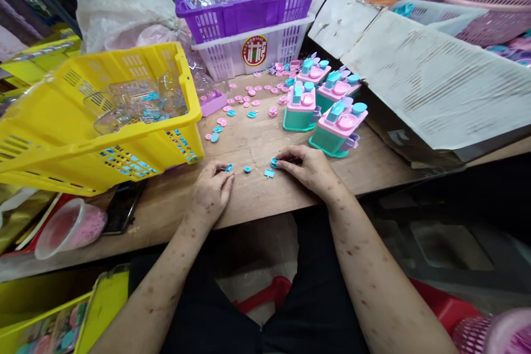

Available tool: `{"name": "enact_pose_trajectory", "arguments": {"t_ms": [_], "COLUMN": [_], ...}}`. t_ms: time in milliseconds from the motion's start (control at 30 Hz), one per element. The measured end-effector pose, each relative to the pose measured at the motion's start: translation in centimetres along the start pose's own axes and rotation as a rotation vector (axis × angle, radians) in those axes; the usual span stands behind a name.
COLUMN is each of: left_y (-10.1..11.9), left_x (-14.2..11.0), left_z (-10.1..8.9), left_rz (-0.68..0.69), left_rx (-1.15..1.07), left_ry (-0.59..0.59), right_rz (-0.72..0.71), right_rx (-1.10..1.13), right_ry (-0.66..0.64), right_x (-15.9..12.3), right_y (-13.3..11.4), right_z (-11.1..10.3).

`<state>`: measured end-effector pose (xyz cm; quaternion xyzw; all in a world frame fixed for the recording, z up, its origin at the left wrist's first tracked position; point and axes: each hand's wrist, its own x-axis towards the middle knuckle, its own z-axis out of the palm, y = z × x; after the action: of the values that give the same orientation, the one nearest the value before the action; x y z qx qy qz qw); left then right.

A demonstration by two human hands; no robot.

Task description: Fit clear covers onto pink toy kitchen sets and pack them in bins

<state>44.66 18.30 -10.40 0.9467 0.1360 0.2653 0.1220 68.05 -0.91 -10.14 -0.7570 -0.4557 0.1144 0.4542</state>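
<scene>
Near the table's front edge my left hand (212, 188) pinches a small blue plastic piece (229, 167) between thumb and fingertips. My right hand (305, 168) has its fingertips closed on a round blue plastic piece (274, 162), low over the wood. Between the hands lie a small round blue piece (247, 169) and a flat rectangular blue piece (269, 173). Beyond my right hand stand several toy kitchen units with green bases and pink tops; the nearest toy kitchen unit (337, 128) carries blue and pink parts and a purple piece on its side.
A yellow basket (136, 138) with clear plastic parts is at left. Small pink discs (251, 92) are scattered behind. A purple crate (253, 16) sits on a white crate (215, 61) at the back. A cardboard box (398, 61) flanks the right. A phone (122, 207) and clear tub (70, 227) lie front left.
</scene>
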Motion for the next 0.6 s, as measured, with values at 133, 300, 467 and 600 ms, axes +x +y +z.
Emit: {"name": "enact_pose_trajectory", "arguments": {"t_ms": [133,300,467,600], "left_y": [0.4,1.0,0.4,0.2], "left_x": [1.3,2.7,3.0,2.8], "left_z": [-0.4,-1.0,-1.6,-1.9], "left_rz": [-0.191,-0.403,-0.508,-0.554], "left_rx": [-0.047,-0.064,-0.218,-0.183], "left_ry": [0.009,0.014,0.032,0.072], "right_rz": [-0.011,-0.015,0.004,0.015], "right_rx": [-0.006,0.002,-0.016,0.003], "right_ry": [-0.001,0.006,0.009,0.010], "right_x": [-0.1,-0.1,0.0,0.1], "right_y": [-0.1,0.2,0.1,0.0], "right_z": [0.0,0.0,0.0,0.1]}}
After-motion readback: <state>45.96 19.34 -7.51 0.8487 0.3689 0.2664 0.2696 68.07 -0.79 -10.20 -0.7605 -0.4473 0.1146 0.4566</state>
